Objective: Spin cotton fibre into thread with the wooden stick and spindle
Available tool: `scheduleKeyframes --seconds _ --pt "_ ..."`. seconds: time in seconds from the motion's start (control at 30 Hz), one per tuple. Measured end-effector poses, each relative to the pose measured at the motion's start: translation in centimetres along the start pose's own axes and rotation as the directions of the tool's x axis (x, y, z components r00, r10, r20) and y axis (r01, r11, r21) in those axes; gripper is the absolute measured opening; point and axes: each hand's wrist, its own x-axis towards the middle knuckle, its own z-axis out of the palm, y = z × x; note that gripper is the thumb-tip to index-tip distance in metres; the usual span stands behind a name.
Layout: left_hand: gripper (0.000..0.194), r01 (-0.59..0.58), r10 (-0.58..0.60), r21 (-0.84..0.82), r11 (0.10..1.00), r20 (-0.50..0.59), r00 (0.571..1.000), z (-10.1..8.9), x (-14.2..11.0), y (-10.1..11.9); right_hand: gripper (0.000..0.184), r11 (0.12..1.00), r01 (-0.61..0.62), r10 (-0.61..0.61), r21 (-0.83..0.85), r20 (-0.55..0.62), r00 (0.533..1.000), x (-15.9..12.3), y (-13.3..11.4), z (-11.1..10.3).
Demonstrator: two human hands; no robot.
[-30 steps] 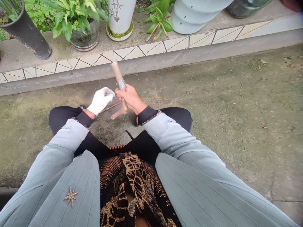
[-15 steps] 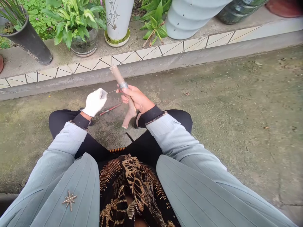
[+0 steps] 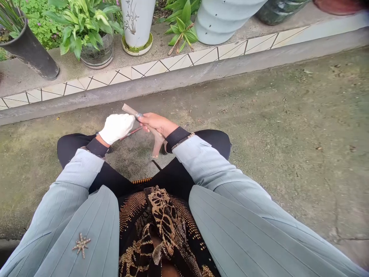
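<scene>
— Two hands logged, operator. Your right hand point(image 3: 157, 124) is bare, its fingers closed around a forked branch point(image 3: 158, 141). Confirm?

— Confirmed. Where does the branch sit?

— Low over the concrete floor point(image 3: 259, 115), tilted nearly flat, with its thin end pointing past your gloved hand and its fork angled down. Whether the fork touches the floor, I cannot tell. A band of wire point(image 3: 139, 115) circles the branch just beyond your right fingers.

— And my left hand point(image 3: 116, 129)?

— White-gloved, fingers pressed together, right beside the band. Whether they pinch anything fine, I cannot tell from this view.

— Which step do you put me at?

— My judgement: you are working at the wire band, with the right hand bracing the branch and the gloved hand at the wrapping. The next move calls for a firm right-hand grip, so the branch cannot turn.

— Anything else within reach?

— A red-handled tool point(image 3: 131, 133) lies on the floor, partly behind your glove.

— Any labels or brands?

— None readable. The white planter point(image 3: 137, 19) on the tiled ledge point(image 3: 150, 68) shows only a painted plant, and the star brooch point(image 3: 81, 245) on your jacket carries no lettering that I can make out.
</scene>
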Motion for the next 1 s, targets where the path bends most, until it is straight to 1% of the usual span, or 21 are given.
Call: scheduleKeyframes --seconds 0.03,0.1,0.17,0.23,0.3,0.33,0.37,0.4,0.43,0.5,0.53,0.6,0.7,0.77,0.87,0.93,1.0 --pt "0.035 -0.046 0.046 0.012 0.999 0.012 0.999 -0.1 0.0 -0.2 0.035 0.992 -0.023 0.025 -0.122 0.011 1.000 -0.1 0.0 0.1" --pt "0.035 -0.126 0.125 0.014 0.992 0.052 0.991 -0.2 0.0 -0.6 0.035 0.936 -0.037 0.064 -0.351 0.065 0.996 -0.6 0.0 0.2" --pt "0.034 -0.195 0.195 -0.012 0.981 0.118 0.974 -0.1 0.1 -1.0 0.029 0.850 0.010 0.087 -0.527 0.159 0.983 -0.9 -0.1 0.2" --pt "0.033 -0.257 0.265 -0.065 0.964 0.189 0.946 0.1 0.2 -1.1 0.019 0.747 0.049 0.121 -0.663 0.208 0.971 -0.9 0.0 0.2" --pt "0.034 -0.311 0.333 -0.124 0.942 0.254 0.908 0.5 0.3 -1.0 0.009 0.623 0.096 0.173 -0.776 0.257 0.951 -0.6 0.3 0.1" --pt "0.035 -0.325 0.356 -0.150 0.934 0.280 0.892 0.6 0.4 -0.9 0.006 0.561 0.125 0.209 -0.818 0.287 0.935 -0.4 0.4 -0.1" --pt "0.036 -0.328 0.369 -0.178 0.928 0.300 0.880 0.7 0.5 -0.8 0.006 0.518 0.159 0.252 -0.841 0.327 0.911 -0.3 0.5 -0.2" --pt "0.036 -0.320 0.374 -0.211 0.924 0.314 0.872 0.8 0.6 -0.8 0.007 0.501 0.187 0.297 -0.845 0.371 0.880 -0.2 0.6 -0.4" --pt "0.036 -0.301 0.371 -0.248 0.921 0.320 0.872 0.8 0.7 -0.7 0.010 0.506 0.201 0.340 -0.838 0.409 0.847 -0.1 0.7 -0.5" --pt "0.035 -0.248 0.355 -0.332 0.910 0.316 0.880 0.8 0.9 -0.8 0.019 0.562 0.194 0.398 -0.804 0.468 0.789 -0.2 0.7 -0.9" --pt "0.034 -0.218 0.340 -0.370 0.903 0.308 0.888 0.7 1.0 -0.8 0.024 0.596 0.188 0.400 -0.781 0.491 0.774 -0.3 0.6 -1.0" --pt "0.034 -0.153 0.289 -0.419 0.895 0.284 0.914 0.5 1.2 -1.0 0.032 0.640 0.201 0.357 -0.742 0.519 0.777 -0.6 0.4 -1.4" --pt "0.034 -0.076 0.210 -0.468 0.881 0.242 0.947 0.1 1.2 -1.4 0.035 0.660 0.257 0.253 -0.706 0.532 0.808 -1.2 -0.2 -1.7" --pt "0.033 -0.037 0.173 -0.491 0.870 0.234 0.957 -0.2 1.2 -1.6 0.033 0.636 0.304 0.171 -0.710 0.513 0.841 -1.7 -0.6 -1.7" --pt "0.033 0.018 0.125 -0.515 0.857 0.242 0.962 -0.4 1.1 -1.8 0.028 0.567 0.374 0.039 -0.734 0.477 0.878 -2.4 -1.1 -1.4" --pt "0.033 0.042 0.103 -0.539 0.841 0.238 0.966 -0.4 1.1 -1.8 0.026 0.520 0.408 -0.039 -0.750 0.457 0.889 -2.9 -1.4 -1.1" --pt "0.033 0.059 0.085 -0.569 0.820 0.223 0.971 -0.3 1.0 -1.8 0.025 0.483 0.441 -0.104 -0.757 0.450 0.887 -3.3 -1.6 -0.8"
